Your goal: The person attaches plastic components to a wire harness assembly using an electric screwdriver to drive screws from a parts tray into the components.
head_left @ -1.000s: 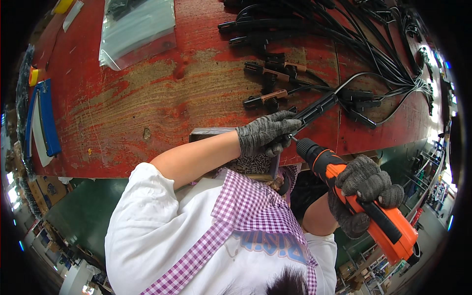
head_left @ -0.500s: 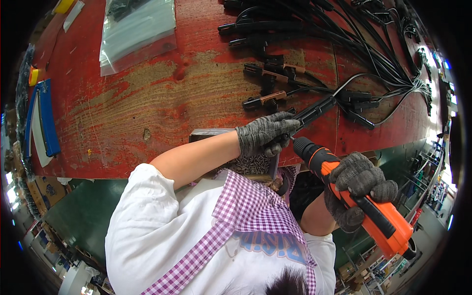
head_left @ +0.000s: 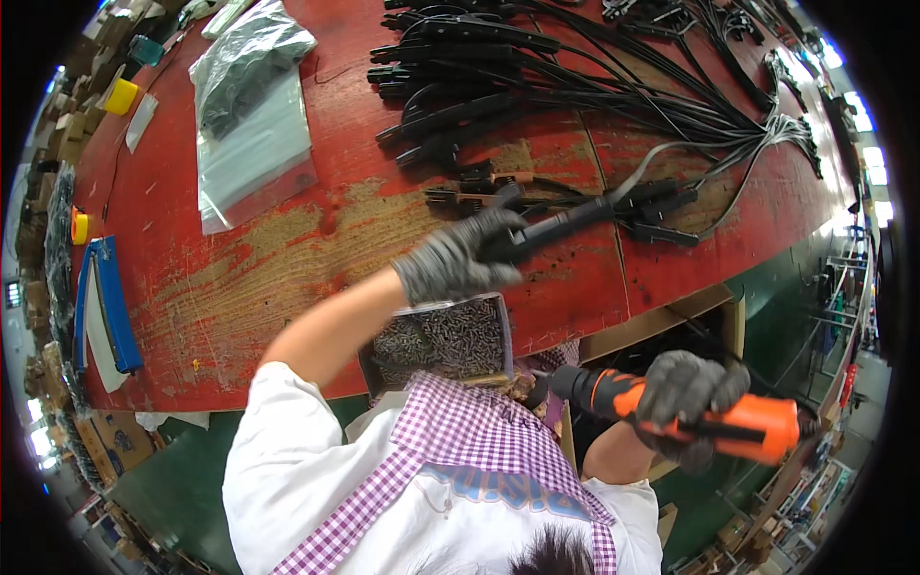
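Red table: its scuffed top (head_left: 211, 331) carries the work, with black cables (head_left: 652, 101) fanned across the far right and a clear plastic bag (head_left: 257, 158) toward the left.
Orange-and-black power drill: the right hand (head_left: 685, 398) has its grip clenched round the body (head_left: 757, 428); the drill is held off the table's near edge, long axis roughly left to right, chuck toward the left.
Open bin: just below the left hand (head_left: 455, 259), its rim (head_left: 507, 335) enclosing loose metal screws (head_left: 446, 340).
Black cable handle: over the table (head_left: 561, 228), slanting from lower left to upper right, above and left of the chuck and well apart from it. The left hand is nearer; its grip seems to hold the lower end, though blur hides how tightly.
Copper-coloured clamp parts: just beyond the left hand (head_left: 471, 199).
Lettering: blue print on the white shirt (head_left: 517, 481), upside down, partly covered by the gingham apron (head_left: 460, 412); none is legible on the drill.
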Demonstrator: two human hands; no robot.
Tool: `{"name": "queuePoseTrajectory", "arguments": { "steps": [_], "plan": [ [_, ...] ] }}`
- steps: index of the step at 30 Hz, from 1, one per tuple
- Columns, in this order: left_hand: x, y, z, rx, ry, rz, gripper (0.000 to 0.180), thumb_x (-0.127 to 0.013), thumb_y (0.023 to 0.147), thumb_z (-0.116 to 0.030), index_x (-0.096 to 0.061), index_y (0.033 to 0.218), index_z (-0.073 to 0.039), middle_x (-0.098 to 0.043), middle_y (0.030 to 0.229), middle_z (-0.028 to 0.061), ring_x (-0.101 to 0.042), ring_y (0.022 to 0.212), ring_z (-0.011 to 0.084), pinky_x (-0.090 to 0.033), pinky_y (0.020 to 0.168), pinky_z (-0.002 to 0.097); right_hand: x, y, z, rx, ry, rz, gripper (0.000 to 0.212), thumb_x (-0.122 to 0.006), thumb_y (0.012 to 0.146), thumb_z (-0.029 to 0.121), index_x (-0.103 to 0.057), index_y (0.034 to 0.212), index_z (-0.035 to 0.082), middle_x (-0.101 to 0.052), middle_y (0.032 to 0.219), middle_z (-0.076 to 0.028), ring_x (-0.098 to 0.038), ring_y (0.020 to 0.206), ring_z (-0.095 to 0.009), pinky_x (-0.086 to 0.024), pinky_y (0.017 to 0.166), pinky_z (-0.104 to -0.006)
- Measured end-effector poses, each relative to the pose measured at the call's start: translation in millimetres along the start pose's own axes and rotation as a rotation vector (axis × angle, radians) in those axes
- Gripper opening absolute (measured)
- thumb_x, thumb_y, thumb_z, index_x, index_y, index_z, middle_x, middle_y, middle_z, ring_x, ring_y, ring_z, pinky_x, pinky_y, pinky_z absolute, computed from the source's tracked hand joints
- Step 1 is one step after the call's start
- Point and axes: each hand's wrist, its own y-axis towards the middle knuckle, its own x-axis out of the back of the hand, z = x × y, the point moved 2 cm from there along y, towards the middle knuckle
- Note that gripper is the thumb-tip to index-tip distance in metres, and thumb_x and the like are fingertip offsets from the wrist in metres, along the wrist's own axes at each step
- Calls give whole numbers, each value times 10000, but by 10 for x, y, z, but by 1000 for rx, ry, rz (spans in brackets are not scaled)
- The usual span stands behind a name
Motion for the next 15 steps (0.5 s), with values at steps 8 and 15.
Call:
{"name": "queuePoseTrajectory", "arguments": {
  "steps": [8, 15],
  "plan": [
    [1228, 884, -30, -112, 839, -532, 387, -585, 740, -285, -487, 1067, -102, -575, 849, 128, -553, 769, 300, -453, 700, 366, 449, -469, -134, -123, -4, -357, 297, -618, 729, 120, -399, 919, 57, -563, 821, -126, -569, 624, -201, -480, 530, -333],
    [-30, 223, 374, 458, 1014, 363, 536, -614, 697, -392, -468, 1061, -27, -574, 902, 192, -566, 834, 330, -460, 684, 376, 577, -608, -108, -225, -58, -410, 340, -657, 716, 138, -396, 923, 64, -563, 796, -110, -564, 601, -199, -480, 544, -329]
  ]
}}
